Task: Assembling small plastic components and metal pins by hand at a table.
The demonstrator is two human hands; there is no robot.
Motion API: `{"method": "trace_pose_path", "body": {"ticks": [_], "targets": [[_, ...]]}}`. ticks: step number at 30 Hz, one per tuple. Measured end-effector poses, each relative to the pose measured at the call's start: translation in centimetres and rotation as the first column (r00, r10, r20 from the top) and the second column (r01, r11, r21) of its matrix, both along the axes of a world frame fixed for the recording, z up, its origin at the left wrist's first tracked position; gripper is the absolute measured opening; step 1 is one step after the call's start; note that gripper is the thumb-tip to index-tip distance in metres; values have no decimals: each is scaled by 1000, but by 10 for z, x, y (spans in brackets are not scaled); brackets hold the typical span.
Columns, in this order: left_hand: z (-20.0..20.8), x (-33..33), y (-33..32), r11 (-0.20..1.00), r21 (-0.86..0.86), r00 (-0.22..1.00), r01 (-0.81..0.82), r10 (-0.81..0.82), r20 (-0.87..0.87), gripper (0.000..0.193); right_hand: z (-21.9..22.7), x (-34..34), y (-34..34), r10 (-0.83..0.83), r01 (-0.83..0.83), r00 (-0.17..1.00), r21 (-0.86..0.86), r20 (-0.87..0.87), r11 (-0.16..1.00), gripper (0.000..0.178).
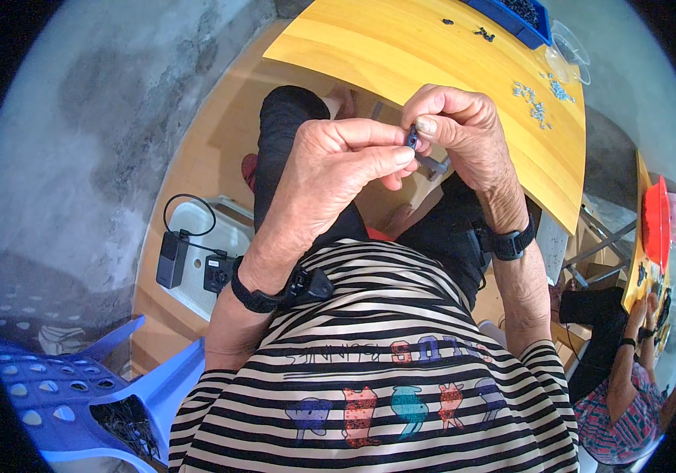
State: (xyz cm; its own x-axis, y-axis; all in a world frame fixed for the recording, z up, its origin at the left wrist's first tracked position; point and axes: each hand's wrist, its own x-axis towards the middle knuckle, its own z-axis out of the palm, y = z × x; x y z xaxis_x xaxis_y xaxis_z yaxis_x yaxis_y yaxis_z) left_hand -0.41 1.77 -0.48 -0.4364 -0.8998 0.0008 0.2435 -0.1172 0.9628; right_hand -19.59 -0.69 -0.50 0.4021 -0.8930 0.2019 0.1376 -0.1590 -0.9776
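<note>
A small dark part (412, 139) with a hole in it is pinched between both hands, above my lap and short of the table's near edge. My left hand (347, 152) grips it from the left with thumb and forefinger. From the other side, the thumb and forefinger of my right hand (461, 126) close on its upper end. The fingertips hide much of the part, so its exact kind does not show. On the yellow wooden table (401, 47), small silvery metal pieces (539, 104) lie scattered beyond my right hand, and a few dark pieces (484, 34) lie farther back.
A blue tray (511, 17) of dark parts and a clear plastic container (568, 54) stand at the table's far right. A blue plastic chair (78, 386) is at lower left, near a white basin (204, 232) with black devices. Another person (622, 394) works at a table on the right.
</note>
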Motion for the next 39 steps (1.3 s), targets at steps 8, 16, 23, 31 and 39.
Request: {"method": "trace_pose_path", "body": {"ticks": [8, 16, 23, 31, 39], "targets": [[0, 0, -1, 1000, 1, 1000, 3, -3, -12, 18, -2, 1, 2, 15, -15, 999, -3, 35, 1000, 16], [-2, 1, -6, 999, 38, 1000, 7, -7, -4, 19, -14, -7, 12, -26, 34, 993, -68, 117, 997, 42], [-5, 1, -4, 1000, -8, 1000, -15, 15, 14, 17, 0, 9, 29, -283, 162, 928, -421, -242, 892, 39], [-12, 2, -8, 1000, -20, 1000, 2, -2, -17, 16, -1, 9, 26, -389, 157, 880, -608, -272, 779, 36], [-13, 3, -10, 1000, -28, 999, 11, -12, -39, 22, -1, 6, 24, -419, 140, 853, -635, -312, 759, 37]]}}
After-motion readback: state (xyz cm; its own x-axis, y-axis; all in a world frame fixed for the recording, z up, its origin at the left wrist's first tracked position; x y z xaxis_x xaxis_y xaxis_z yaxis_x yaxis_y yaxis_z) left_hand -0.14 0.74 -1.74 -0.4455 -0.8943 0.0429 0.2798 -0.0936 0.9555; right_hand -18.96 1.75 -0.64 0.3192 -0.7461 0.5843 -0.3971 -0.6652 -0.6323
